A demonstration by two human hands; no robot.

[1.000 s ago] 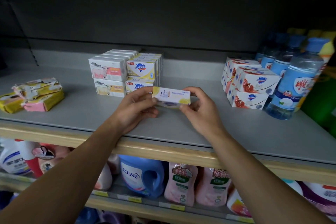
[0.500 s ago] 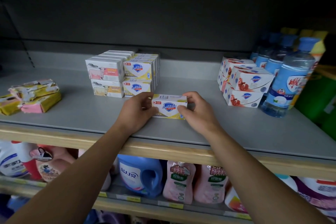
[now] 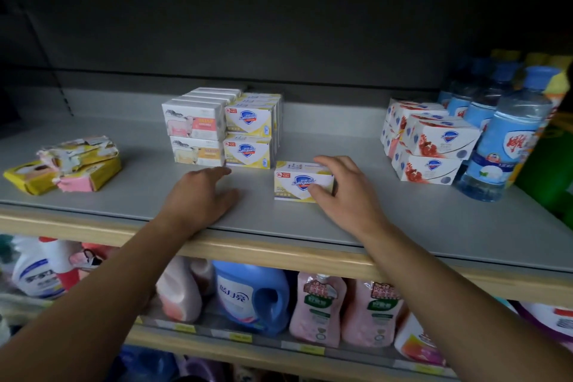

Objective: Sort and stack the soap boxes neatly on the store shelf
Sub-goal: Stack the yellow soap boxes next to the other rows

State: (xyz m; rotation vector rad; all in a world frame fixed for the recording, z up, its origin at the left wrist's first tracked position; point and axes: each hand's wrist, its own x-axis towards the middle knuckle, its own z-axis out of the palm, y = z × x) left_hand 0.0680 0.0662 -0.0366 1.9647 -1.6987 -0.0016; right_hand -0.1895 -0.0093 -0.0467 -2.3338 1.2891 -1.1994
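Single head view, close, angled down onto shelf.

Bare shelf lies open between the yellow stack and the red-printed boxes. The lone yellow box stands in front.

Grey shelf bears soap boxes, bottles, seemingly torn packets.
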